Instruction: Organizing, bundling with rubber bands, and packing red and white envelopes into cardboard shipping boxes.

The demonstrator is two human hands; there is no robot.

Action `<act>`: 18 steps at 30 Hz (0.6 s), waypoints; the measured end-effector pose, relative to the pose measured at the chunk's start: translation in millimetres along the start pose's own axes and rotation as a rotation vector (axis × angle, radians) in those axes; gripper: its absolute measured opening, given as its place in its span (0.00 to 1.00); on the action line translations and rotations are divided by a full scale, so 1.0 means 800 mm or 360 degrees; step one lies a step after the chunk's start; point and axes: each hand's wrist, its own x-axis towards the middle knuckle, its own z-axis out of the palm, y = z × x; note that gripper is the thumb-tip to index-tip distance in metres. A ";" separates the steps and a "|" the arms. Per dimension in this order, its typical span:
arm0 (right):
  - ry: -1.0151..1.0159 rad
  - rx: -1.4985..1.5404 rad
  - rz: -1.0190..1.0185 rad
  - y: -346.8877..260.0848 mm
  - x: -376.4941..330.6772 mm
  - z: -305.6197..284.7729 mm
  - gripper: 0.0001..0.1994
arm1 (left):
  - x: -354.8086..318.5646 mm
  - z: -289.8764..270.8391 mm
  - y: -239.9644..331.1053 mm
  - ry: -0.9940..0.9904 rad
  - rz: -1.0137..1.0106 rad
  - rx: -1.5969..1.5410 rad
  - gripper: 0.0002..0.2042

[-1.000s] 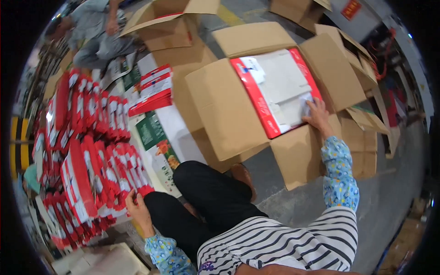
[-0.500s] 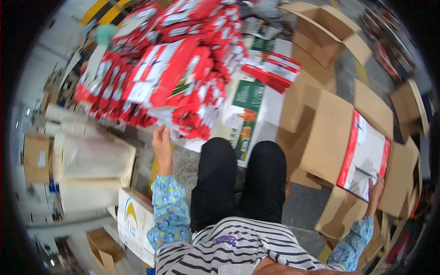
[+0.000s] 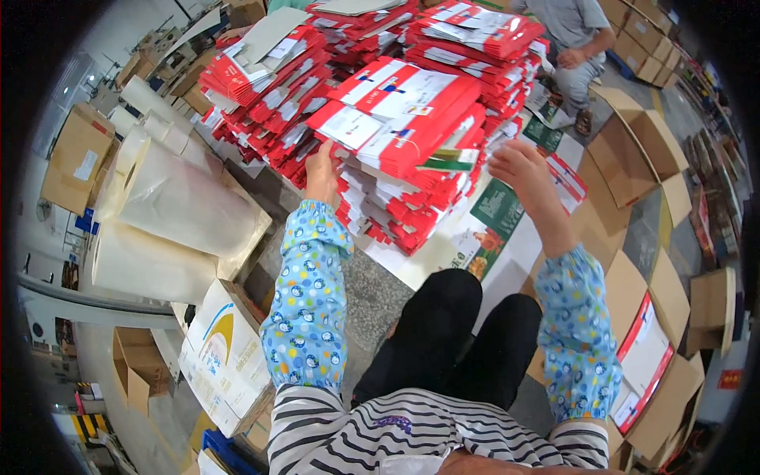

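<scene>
A tall stack of flat red-and-white printed packages stands in front of me. At the near left corner of its top bundle, my left hand is closed on the edge; some of its fingers are hidden there. My right hand hovers just right of the stack, slightly blurred, with its fingers half bent and apart and nothing in them. Below that hand a smaller red-and-white pile lies on a green-and-white printed sheet. To my right, more such packages lie inside an open carton.
Large film-wrapped rolls stand on a pallet at left, beside a white printed box. Further stacks rise behind. Another open carton is at far right. Beyond the stacks crouches a co-worker in grey.
My view has swung left toward the stack. My right hand has left the packages in the carton and come across to the stack. My left hand has reached the stack's edge.
</scene>
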 end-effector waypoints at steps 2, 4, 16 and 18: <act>0.0033 -0.0087 0.0003 0.009 0.046 0.062 0.17 | 0.030 -0.014 0.011 0.0011 0.0169 0.0085 0.28; 0.0122 -0.0216 0.0091 0.023 0.095 0.100 0.21 | 0.067 -0.023 0.026 0.0110 0.0337 0.0253 0.29; 0.0326 -0.0478 0.0512 0.065 0.186 0.117 0.35 | 0.094 0.004 0.109 -0.0308 0.0128 0.0614 0.24; 0.0362 -0.0515 0.0506 0.062 0.187 0.116 0.35 | 0.090 0.014 0.115 -0.0297 0.0132 0.0714 0.23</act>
